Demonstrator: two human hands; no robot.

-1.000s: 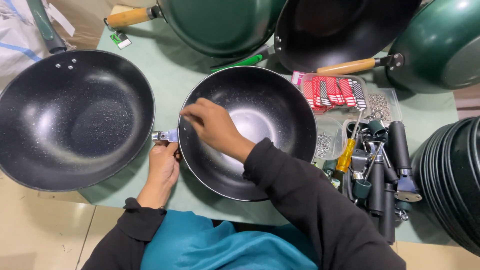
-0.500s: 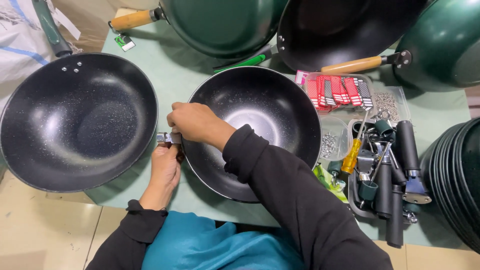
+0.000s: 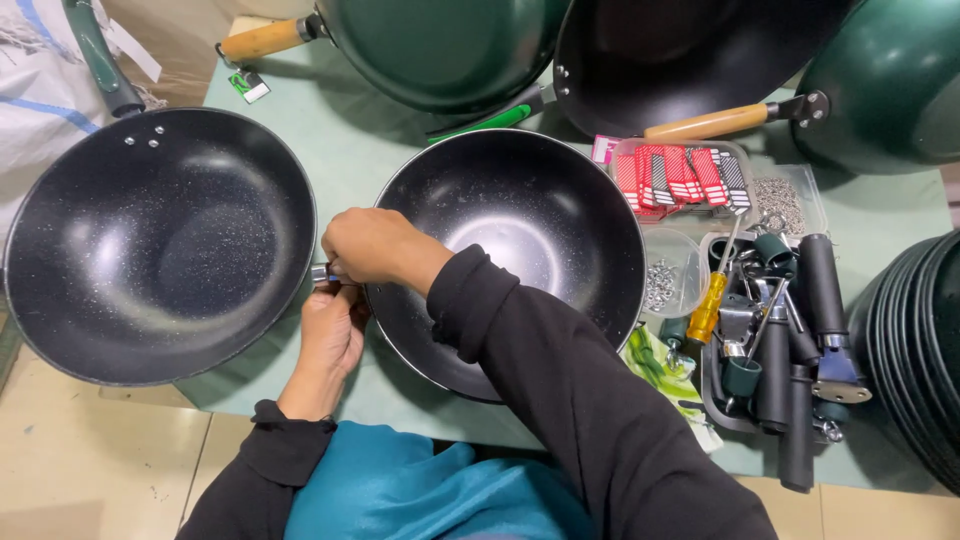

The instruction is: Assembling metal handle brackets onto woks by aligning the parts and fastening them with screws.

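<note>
At table edge, black speckled wok [image 3: 520,230] (handleless), glossy

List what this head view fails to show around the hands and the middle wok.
- Metal fitting: mostly covered by the right hand and left hand, head view; its shape is unclear.
- Middle wok: near rim hidden by the right sleeve.
- Stacked pans: cut off by the right edge.

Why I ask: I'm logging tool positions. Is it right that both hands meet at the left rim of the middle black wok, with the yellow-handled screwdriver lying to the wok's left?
Not quite. In the head view the left hand and right hand do meet at the left rim of the middle black wok, but the yellow-handled screwdriver lies to the wok's right, among the parts trays.
</note>
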